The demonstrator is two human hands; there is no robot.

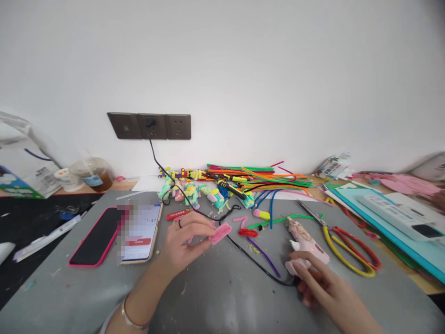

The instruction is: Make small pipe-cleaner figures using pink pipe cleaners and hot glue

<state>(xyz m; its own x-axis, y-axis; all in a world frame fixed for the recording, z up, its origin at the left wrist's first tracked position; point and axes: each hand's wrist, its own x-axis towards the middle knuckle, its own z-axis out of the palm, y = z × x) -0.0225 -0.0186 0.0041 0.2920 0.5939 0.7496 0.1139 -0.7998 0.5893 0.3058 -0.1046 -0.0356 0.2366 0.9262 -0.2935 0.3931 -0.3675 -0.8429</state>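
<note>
Between the thumb and fingertips of my left hand [189,239] is a folded bundle of pink pipe cleaner [221,233], held above the grey mat. My right hand [318,278] is closed around the handle of a pale pink hot glue gun [308,239], its nozzle pointing away from me. A black cord [251,258] runs from the gun's handle toward the wall. Near the hands lie a red pipe cleaner piece [248,232], a purple strip [264,257], a green stem [290,219] and a small pink-and-yellow piece [261,214].
Scissors [342,241] with red and yellow handles lie at the right. Pliers [234,188] and colourful pipe cleaners [264,178] sit near the wall. Two phones [95,236] lie at left. A drink cup [93,175] stands behind them. A blue folder [392,225] is far right.
</note>
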